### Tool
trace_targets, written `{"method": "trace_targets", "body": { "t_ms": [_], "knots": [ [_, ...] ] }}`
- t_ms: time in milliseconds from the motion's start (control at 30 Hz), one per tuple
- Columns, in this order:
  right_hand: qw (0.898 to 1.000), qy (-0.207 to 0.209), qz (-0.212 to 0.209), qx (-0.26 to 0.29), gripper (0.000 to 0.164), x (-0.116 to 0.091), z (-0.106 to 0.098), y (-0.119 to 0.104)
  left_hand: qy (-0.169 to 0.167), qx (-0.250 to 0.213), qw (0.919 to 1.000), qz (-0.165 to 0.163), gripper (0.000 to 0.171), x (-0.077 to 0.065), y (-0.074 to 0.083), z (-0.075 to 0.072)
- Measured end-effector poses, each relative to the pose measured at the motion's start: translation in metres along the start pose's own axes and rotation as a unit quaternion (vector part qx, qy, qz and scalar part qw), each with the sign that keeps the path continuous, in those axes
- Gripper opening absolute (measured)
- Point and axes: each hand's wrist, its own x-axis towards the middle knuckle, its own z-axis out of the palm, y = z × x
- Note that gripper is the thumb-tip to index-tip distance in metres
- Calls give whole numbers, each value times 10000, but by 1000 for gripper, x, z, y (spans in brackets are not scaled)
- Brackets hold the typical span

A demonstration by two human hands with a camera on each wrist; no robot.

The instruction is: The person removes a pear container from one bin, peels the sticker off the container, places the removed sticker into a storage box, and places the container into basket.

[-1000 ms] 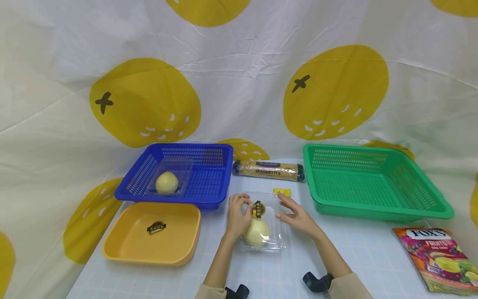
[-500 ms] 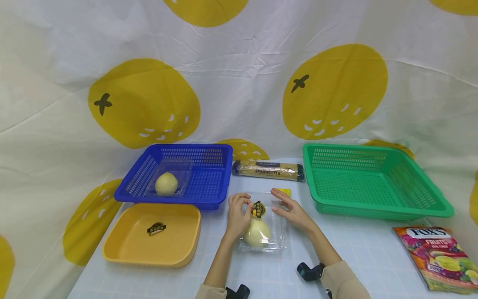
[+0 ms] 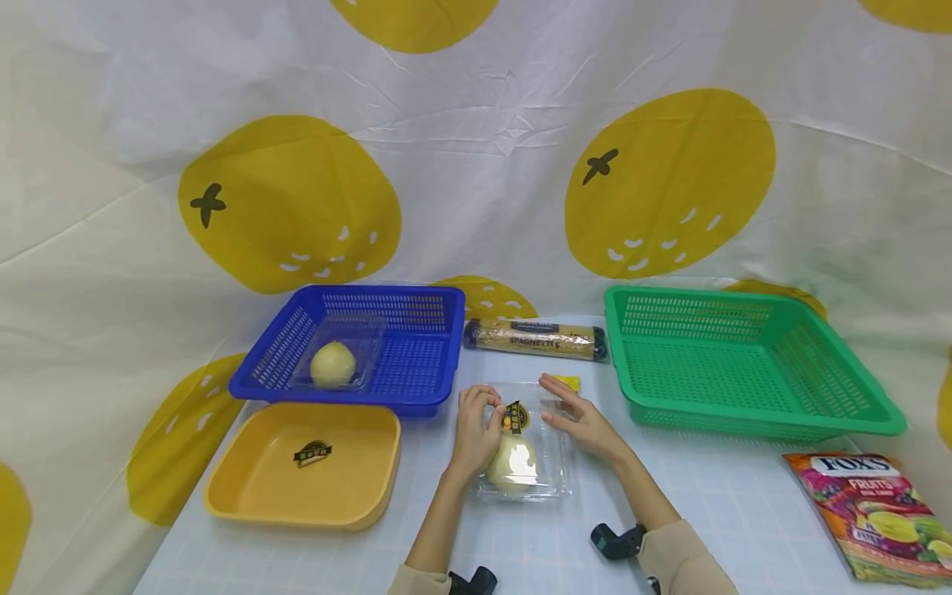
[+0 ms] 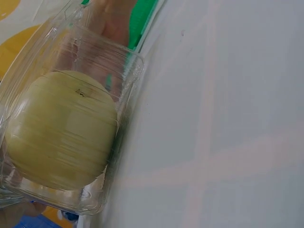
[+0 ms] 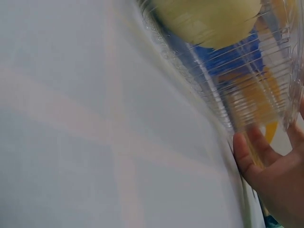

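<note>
Centrally on the desk (image 3: 550,545), before one green basket (image 3: 759,423) and one blue basket (image 3: 416,364), one clear container (image 3: 549,463) sits between the left hand (image 3: 473,434), curled, any hold unclear, and the right hand (image 3: 591,426), loosely spread, gripping nothing; only the left wrist view shows its one pale fruit's (image 4: 61,137) stem mark (image 4: 80,93).

Same fruit (image 3: 513,467) from high head, close wrist views

Left hand (image 3: 474,434) on left, fingers curled; right hand (image 3: 587,430) right, fingers extended; forearms (image 3: 437,521) angled inward.
</note>
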Motion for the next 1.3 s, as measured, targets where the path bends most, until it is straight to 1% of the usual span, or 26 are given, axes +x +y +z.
{"method": "trace_targets", "body": {
  "t_ms": [67, 300, 433, 667, 900, 967, 1067, 1167, 1233, 1300],
  "knots": [
    [10000, 7, -13, -28, 55, 0, 1, -4, 9, 11, 10000, 26, 11, 0, -1, 0],
    [9999, -43, 60, -94, 52, -3, 2, -33, -26, -80, 9999, 58, 10, -1, 0, -1],
    [9999, -71, 101, -75, 53, -3, 2, -37, 44, -123, 9998, 119, 10, -1, -1, -2],
    [9999, -81, 62, -40, 54, -2, 3, -34, 88, -131, 9998, 155, 9, -2, -1, -2],
    [10000, -55, -18, -13, 55, 1, 2, -1, 130, -125, 9995, 244, 10, -3, 1, -1],
    [10000, -53, -7, -64, 55, 1, 2, -4, 154, -113, 9996, 211, 10, -4, 2, -1],
    [10000, -1, 16, -33, 53, -1, 3, -15, 200, -113, 9995, 199, 9, -4, 3, 0],
    [10000, -3, -55, -11, 52, -2, 4, -24, 195, -177, 9992, 298, 9, -4, 2, 0],
    [10000, -10, -71, 21, 52, -1, 4, -24, 182, -207, 9988, 401, 9, -3, 1, 0],
    [10000, -42, -67, -53, 52, -1, 4, -18, 178, -231, 9983, 505, 10, -3, 1, 0]
  ]
}}
